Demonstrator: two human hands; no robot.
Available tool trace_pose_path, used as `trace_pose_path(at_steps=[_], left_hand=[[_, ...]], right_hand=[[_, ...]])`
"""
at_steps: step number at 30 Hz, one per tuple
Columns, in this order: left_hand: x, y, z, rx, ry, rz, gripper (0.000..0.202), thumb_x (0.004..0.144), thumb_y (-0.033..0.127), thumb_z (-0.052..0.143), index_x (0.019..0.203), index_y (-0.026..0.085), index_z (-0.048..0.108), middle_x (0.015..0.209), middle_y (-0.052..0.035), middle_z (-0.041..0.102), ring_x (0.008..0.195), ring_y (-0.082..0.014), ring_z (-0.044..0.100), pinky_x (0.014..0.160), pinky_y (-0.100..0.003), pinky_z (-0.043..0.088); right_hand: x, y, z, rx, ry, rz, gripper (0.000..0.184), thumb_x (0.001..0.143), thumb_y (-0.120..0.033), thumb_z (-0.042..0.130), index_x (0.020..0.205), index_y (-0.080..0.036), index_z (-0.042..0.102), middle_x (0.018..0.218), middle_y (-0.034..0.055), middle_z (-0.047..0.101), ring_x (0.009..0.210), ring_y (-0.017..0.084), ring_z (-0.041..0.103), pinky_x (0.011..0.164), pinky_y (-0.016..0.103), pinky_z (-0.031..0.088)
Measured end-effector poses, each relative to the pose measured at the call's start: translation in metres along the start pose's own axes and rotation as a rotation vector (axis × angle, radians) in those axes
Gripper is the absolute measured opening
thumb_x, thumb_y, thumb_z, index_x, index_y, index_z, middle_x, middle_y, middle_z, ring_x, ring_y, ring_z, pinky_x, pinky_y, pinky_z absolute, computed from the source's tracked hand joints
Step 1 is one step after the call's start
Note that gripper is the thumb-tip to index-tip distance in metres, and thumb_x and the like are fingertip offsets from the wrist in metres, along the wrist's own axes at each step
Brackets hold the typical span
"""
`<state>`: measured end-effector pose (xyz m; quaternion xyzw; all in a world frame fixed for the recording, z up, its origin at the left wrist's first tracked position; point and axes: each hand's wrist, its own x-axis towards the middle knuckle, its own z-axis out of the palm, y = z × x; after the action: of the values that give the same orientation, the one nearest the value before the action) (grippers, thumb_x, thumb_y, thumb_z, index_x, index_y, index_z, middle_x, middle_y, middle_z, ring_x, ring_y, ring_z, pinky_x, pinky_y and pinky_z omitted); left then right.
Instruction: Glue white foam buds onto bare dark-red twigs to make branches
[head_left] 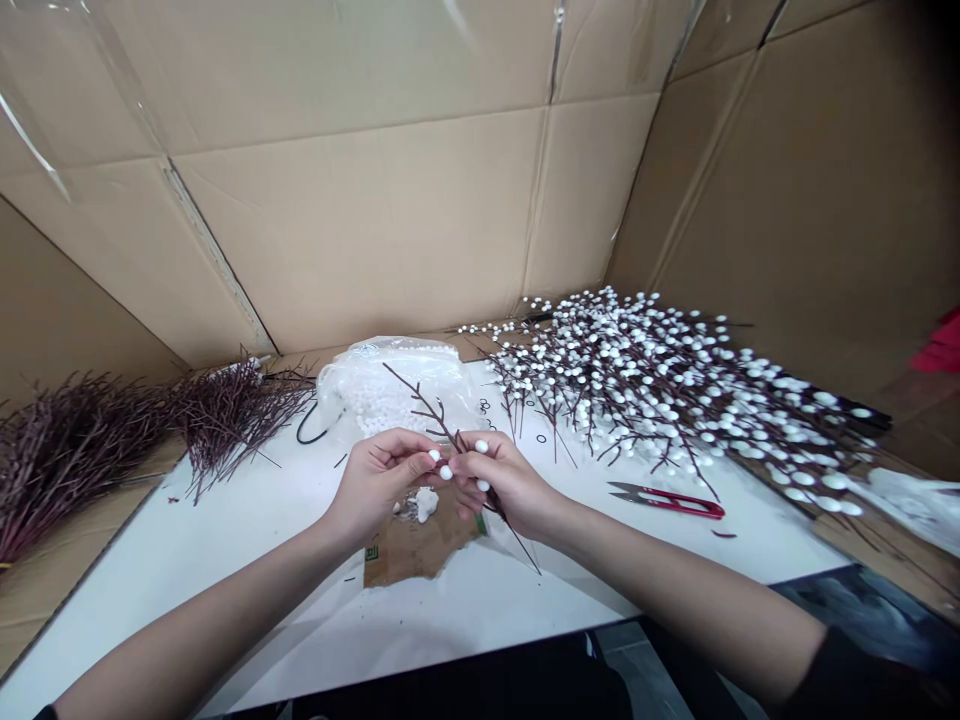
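A brown artificial branch [429, 405] with several white berries on its lower twigs is gripped in my right hand [506, 475], its bare tip pointing up and left and its stem passing down to the right. Between the thumb and fingertips of my left hand [379, 475] is a white berry [434, 456], at the end of a twig close to my right thumb. Just below my hands lies a piece of brown cardboard [420, 550] with a lump of white paste [425, 503] on it.
Behind my hands rests a clear plastic bag [397, 385] of white berries. Bare brown branches [232, 410] are heaped at the left. A large pile of white-berried branches [622, 380] fills the right, with red-handled thread snips [667, 498] before it. Cardboard walls [375, 220] enclose the table [247, 560].
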<state>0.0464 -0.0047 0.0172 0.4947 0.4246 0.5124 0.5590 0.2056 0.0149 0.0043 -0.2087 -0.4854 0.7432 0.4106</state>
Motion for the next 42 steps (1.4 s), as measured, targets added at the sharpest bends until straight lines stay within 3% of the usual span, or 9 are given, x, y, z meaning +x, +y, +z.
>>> trace_pose_path(at_steps=[12, 22, 42], left_hand=[[-0.0009, -0.0014, 0.0, 0.003, 0.001, 0.007, 0.013, 0.067, 0.025, 0.074, 0.071, 0.015, 0.068, 0.07, -0.002, 0.071, 0.065, -0.0135, 0.067, 0.066, -0.027, 0.057], [0.0005, -0.0023, -0.0012, 0.057, 0.018, 0.09, 0.012, 0.066, 0.023, 0.075, 0.071, 0.014, 0.069, 0.067, -0.0023, 0.071, 0.061, -0.0128, 0.065, 0.06, -0.023, 0.053], [0.0012, -0.0054, -0.0086, 0.018, -0.088, 0.12, 0.007, 0.065, 0.018, 0.076, 0.069, 0.015, 0.07, 0.074, -0.0039, 0.074, 0.068, -0.0129, 0.066, 0.066, -0.023, 0.051]], right_hand=[[0.0006, 0.0009, -0.0007, -0.027, -0.024, 0.002, 0.017, 0.073, -0.013, 0.052, 0.057, -0.017, 0.052, 0.039, -0.0095, 0.038, 0.036, 0.006, 0.035, 0.044, 0.022, 0.044], [0.0005, 0.0001, 0.0002, -0.056, -0.053, -0.015, 0.016, 0.075, -0.014, 0.054, 0.059, -0.017, 0.052, 0.04, -0.0089, 0.038, 0.037, 0.007, 0.035, 0.044, 0.023, 0.046], [0.0007, 0.0005, -0.0022, -0.045, -0.124, -0.003, 0.02, 0.077, -0.016, 0.057, 0.059, -0.017, 0.048, 0.042, -0.0097, 0.036, 0.038, 0.006, 0.035, 0.045, 0.023, 0.047]])
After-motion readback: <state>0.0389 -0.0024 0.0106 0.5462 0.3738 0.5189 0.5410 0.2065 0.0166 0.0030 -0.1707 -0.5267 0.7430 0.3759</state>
